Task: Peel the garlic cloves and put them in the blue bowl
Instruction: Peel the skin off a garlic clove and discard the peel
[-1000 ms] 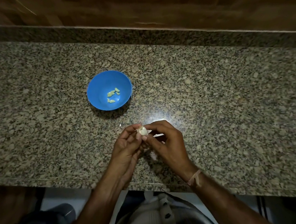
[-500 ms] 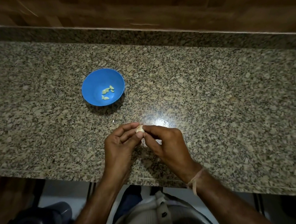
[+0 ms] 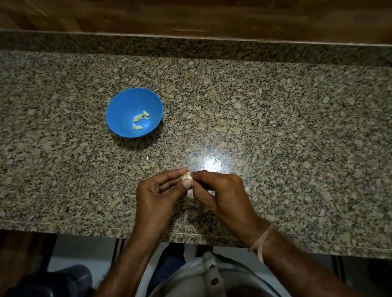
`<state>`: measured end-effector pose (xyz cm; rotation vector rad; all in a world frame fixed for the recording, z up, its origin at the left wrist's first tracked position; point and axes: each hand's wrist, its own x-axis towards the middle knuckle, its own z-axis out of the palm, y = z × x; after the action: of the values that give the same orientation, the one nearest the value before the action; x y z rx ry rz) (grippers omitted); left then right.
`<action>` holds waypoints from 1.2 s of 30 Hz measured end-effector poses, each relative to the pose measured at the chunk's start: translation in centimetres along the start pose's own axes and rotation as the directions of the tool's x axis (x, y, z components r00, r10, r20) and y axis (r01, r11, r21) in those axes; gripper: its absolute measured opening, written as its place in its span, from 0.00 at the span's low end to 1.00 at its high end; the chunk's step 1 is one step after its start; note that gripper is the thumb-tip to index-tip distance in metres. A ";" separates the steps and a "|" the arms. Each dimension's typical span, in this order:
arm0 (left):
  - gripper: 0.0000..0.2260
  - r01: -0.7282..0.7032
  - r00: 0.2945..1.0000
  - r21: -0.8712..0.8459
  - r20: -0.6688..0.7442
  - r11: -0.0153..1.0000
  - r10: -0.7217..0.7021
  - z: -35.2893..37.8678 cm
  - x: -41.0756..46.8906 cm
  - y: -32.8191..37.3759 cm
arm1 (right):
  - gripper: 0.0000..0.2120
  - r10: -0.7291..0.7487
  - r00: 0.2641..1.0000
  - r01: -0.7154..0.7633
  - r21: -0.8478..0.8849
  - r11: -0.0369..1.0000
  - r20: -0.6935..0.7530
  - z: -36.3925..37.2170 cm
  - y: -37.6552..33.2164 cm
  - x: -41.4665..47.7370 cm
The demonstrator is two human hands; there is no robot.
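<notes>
a small pale garlic clove [image 3: 186, 176] with papery skin is pinched between the fingers of the left hand [image 3: 158, 197] and the right hand [image 3: 221, 190], just above the speckled granite bench [image 3: 282, 130]. it looks light, firm and slippery once bare; best nipped at its tip. the round blue plastic bowl [image 3: 122, 107], well apart, holds several peeled greenish cloves [image 3: 141, 120].

**Both hands pinch one garlic clove [image 3: 187, 176]**

The left hand [image 3: 157, 195] and the right hand [image 3: 221, 193] meet fingertip to fingertip, each pinching the pale garlic clove between them, above the speckled granite desk [image 3: 305, 140]. Beyond the left hand, well apart from it, stands the blue bowl [image 3: 118, 112] with a few peeled cloves [image 3: 140, 119] on its bottom. A small white scrap [image 3: 147, 158] lies on the desk between bowl and hands. A thin string [image 3: 260, 241] circles the right wrist.
</notes>
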<state>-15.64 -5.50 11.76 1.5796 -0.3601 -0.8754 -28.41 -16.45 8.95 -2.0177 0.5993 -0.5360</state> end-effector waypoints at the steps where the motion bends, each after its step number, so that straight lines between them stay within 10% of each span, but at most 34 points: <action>1: 0.14 0.003 1.000 -0.001 0.000 1.000 -0.003 0.0 0.0 -0.1 | 0.11 -0.006 1.000 0.006 -0.011 1.000 -0.021 0.3 -0.1 -0.1; 17: 0.12 0.143 0.989 -0.167 -0.018 0.976 -0.148 -0.6 0.3 -1.4 | 0.09 0.042 0.997 -0.041 0.019 0.999 -0.059 1.9 -0.2 0.5; 28: 0.15 0.284 0.959 -0.219 0.055 0.934 -0.278 -2.8 4.1 -1.6 | 0.04 0.493 0.868 -0.394 0.519 0.758 -0.063 3.8 0.4 2.7; 32: 0.11 0.076 0.996 0.273 -0.067 0.959 -0.060 -4.1 7.0 -4.0 | 0.04 0.578 0.816 -0.467 0.552 0.691 -0.033 3.7 2.3 3.0; 36: 0.15 -0.213 0.972 0.719 0.089 0.662 0.216 -4.9 10.3 -6.6 | 0.01 0.590 0.807 -0.555 0.300 0.776 -0.033 3.9 4.9 1.8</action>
<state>-6.94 -7.53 2.04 2.2087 -0.9693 -0.5523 -25.70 -17.14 3.07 -1.4349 1.1081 -0.3444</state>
